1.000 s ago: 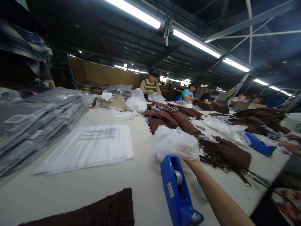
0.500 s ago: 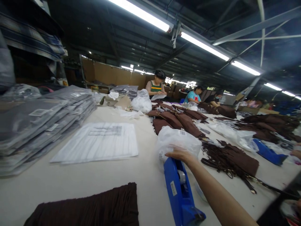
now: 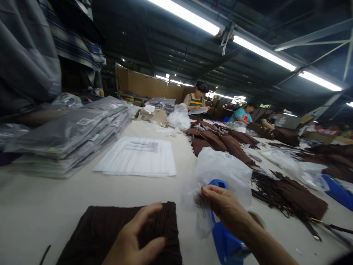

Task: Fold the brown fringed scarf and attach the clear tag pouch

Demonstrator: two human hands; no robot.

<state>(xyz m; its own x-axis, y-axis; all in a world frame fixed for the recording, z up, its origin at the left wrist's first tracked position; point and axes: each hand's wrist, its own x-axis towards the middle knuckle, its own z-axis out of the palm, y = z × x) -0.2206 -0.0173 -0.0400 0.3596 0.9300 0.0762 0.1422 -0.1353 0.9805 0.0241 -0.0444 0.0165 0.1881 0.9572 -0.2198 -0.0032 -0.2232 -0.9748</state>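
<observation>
The left hand [image 3: 138, 239] lies flat on a folded dark brown cloth [image 3: 110, 232] at the near edge of the table [image 3: 41, 206], with its fingers spread a little. The right hand [image 3: 223, 208] pinches the edge of a thin clear plastic bag [image 3: 220, 169] between thumb and fingers. The bag hangs over a blue tape holder [image 3: 224, 243]. A stack of flat white bags [image 3: 138, 162] lies farther back.
</observation>
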